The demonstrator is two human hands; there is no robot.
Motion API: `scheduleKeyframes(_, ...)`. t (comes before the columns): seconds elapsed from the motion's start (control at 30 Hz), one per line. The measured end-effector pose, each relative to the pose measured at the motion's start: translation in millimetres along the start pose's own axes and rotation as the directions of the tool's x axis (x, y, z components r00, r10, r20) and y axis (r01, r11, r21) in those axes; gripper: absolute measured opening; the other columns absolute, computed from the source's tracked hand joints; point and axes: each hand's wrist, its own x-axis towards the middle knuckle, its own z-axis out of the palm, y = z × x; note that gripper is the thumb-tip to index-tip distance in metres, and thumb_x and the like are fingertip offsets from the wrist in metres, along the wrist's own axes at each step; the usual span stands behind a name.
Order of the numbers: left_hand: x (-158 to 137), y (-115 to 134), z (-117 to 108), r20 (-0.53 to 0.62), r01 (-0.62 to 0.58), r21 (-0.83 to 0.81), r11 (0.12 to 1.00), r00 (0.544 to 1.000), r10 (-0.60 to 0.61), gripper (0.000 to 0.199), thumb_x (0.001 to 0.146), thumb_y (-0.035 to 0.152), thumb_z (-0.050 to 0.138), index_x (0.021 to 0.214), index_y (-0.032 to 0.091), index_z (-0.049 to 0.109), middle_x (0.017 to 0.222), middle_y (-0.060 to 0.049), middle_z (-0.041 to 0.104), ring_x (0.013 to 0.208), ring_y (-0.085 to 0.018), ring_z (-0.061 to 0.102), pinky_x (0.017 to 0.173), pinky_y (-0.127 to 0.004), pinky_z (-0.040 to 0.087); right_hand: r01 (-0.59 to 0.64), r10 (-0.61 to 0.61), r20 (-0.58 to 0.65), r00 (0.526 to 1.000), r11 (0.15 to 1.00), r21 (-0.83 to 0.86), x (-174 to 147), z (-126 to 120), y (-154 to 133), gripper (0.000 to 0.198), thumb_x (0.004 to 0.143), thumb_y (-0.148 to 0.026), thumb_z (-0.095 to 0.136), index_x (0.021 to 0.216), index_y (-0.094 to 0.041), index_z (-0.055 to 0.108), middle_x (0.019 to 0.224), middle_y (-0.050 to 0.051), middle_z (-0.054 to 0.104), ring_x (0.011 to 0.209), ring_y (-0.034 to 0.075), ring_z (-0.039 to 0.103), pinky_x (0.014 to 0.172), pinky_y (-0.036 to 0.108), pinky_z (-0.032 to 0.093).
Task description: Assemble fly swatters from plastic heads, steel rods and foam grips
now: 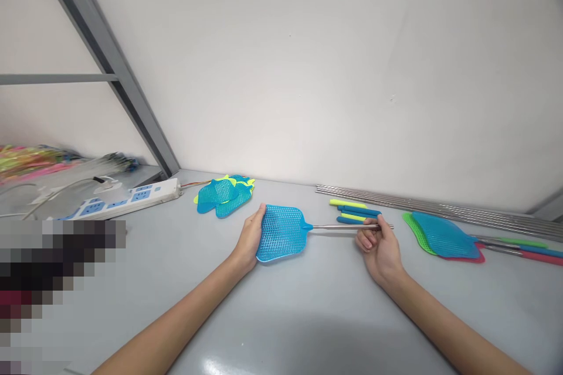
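Note:
A blue fly swatter [282, 234] with a mesh head and a metal rod is held level above the table. My left hand [251, 238] grips the outer edge of its head. Near the bare end of the rod, my right hand [380, 246] pinches the metal between thumb and fingers. Just behind that hand lie several blue and yellow handle tubes [358, 211]. To its right rest finished-looking fly swatters [448, 237] with green, blue and red heads, stacked on one another. Loose blue and yellow swatter heads [224, 194] are piled behind my left hand.
Long metal rods [422, 207] lie along the wall at the back right. On the left, a white power strip [132, 198] with plugged cables sits near a grey metal post [105, 53]. Blurred colourful items [39, 161] lie beyond it. A pixelated patch covers the lower left.

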Motion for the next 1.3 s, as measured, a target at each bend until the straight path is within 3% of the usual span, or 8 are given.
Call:
scheduleKeyframes(0.43,1,0,-1,0.037,0.027,-0.028,0.999,0.999,-0.026,0.031,0.066,0.045,0.051,0.072,0.015,0.056,0.070,-0.004,0.063,0.063,-0.018,0.060,0.060,-0.029,0.046,-0.011,0.012,0.015,1.000,1.000,-0.021,1,-2,0,0.025,0.070,-0.041,0.048,0.063,-0.017,0.049,0.036,-0.008,0.027,0.033,0.005,0.030,0.035,0.018,0.019)
scheduleKeyframes(0.7,-3,6,2,0.097,0.167,-0.046,0.985,0.982,-0.162,0.031,0.066,0.044,0.053,0.077,0.015,0.056,0.073,-0.007,0.064,0.069,-0.023,0.061,0.066,-0.036,0.047,-0.013,0.013,0.013,1.000,0.999,-0.035,-1,-1,-1,0.025,0.070,-0.041,0.047,0.064,-0.017,0.050,0.035,-0.007,0.030,0.033,0.006,0.032,0.036,0.018,0.021)
scheduleKeyframes(0.93,-14,8,6,0.297,0.365,-0.052,0.930,0.894,-0.335,0.039,0.067,0.039,0.054,0.096,0.012,0.055,0.095,-0.012,0.061,0.087,-0.026,0.056,0.078,-0.039,0.043,-0.025,0.025,0.004,1.000,1.000,-0.012,1,0,-2,0.024,0.071,-0.039,0.047,0.061,-0.017,0.048,0.034,-0.008,0.028,0.032,0.005,0.030,0.036,0.019,0.021)
scheduleKeyframes(1.3,-23,7,6,0.475,0.416,-0.025,0.909,0.805,-0.355,0.041,0.072,0.024,0.053,0.110,0.011,0.047,0.111,-0.013,0.052,0.101,-0.026,0.047,0.088,-0.039,0.036,-0.043,0.044,-0.036,0.998,0.999,0.020,1,0,-3,0.027,0.071,-0.039,0.046,0.057,-0.016,0.047,0.033,-0.008,0.026,0.032,0.005,0.028,0.035,0.018,0.020)
